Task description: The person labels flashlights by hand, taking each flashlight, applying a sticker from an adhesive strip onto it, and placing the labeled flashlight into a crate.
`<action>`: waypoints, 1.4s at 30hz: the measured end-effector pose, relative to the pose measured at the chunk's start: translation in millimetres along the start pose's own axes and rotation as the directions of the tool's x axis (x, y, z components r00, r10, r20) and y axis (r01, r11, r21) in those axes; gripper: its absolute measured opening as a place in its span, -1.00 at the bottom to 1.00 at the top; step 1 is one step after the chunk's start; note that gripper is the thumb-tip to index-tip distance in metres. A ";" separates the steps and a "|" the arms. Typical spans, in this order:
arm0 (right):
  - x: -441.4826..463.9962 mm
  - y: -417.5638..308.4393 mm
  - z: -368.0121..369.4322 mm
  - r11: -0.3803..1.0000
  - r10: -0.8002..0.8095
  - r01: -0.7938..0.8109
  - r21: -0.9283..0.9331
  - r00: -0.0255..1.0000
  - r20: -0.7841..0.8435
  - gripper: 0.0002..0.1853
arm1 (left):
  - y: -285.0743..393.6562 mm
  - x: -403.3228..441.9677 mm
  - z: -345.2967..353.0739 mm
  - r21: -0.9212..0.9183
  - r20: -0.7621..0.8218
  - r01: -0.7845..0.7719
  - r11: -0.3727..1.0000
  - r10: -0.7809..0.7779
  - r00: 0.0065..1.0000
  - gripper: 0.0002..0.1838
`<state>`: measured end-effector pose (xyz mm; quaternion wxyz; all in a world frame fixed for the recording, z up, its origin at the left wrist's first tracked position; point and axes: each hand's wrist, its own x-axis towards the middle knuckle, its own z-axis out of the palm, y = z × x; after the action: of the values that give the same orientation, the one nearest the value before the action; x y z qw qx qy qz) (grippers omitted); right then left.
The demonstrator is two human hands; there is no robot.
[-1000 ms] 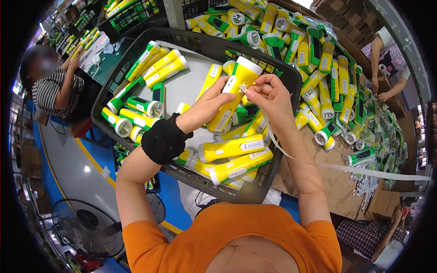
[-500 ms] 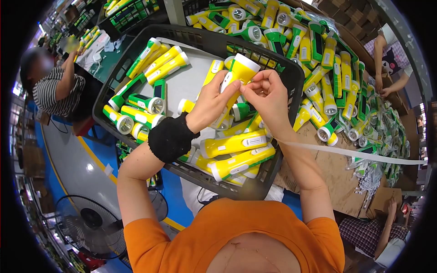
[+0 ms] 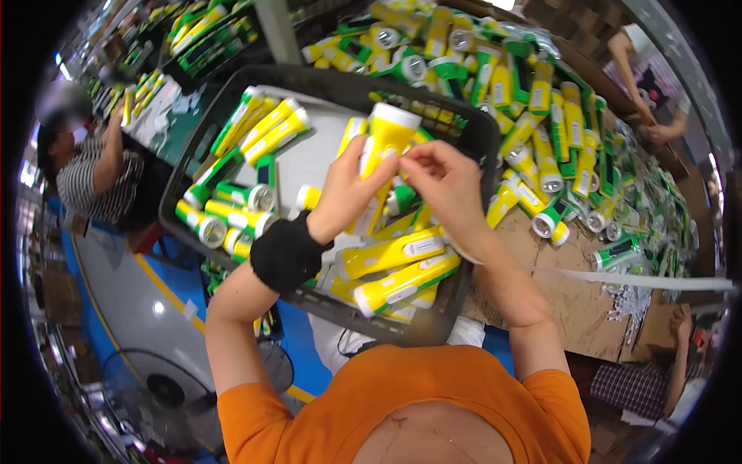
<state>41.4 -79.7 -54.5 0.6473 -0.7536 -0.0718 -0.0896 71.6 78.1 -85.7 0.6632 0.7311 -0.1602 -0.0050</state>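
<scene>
While left hand (image 3: 340, 189) grips flashlight (image 3: 396, 124) between thumb and fingers, over crate (image 3: 386, 330), right hand (image 3: 450, 185) sits just beside flashlight, fingertips pinched together (whether on anything, cannot tell).

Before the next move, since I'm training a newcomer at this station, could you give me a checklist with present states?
1. Flashlight gripped: ok, the left hand holds it, white end away from the body.
2. Right hand at the flashlight: ok, its fingers are beside the left thumb.
3. Something pinched in those fingers: cannot tell, too small and blurred.
4. Strip clear of the right forearm: cannot tell, it passes close by.
5. Bare space in the basket: ok, some floor shows.
6. Co-workers' hands out of the basket: ok, none reach in.
</scene>
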 end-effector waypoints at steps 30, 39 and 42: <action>-118.5 67.4 -181.0 0.988 0.110 -0.089 0.125 0.979 -0.173 -0.80 | -9.1 193.2 107.0 0.213 -0.173 -0.311 0.926 0.349 0.921 -0.76; -84.9 26.0 -126.4 0.984 0.093 -0.070 0.162 0.986 -0.138 -0.75 | -120.0 93.9 -169.7 0.962 -0.258 0.269 0.048 -0.159 0.953 -0.60; -68.9 1.6 -99.3 0.982 0.095 -0.080 0.169 0.992 -0.086 -0.76 | -124.7 92.3 -169.8 0.979 -0.182 0.199 0.038 -0.270 0.946 -0.52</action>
<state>-29.5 -177.6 -57.2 0.7135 -0.6948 -0.0154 -0.0898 224.8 228.9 -167.4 -0.0203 0.9994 -0.0170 -0.0228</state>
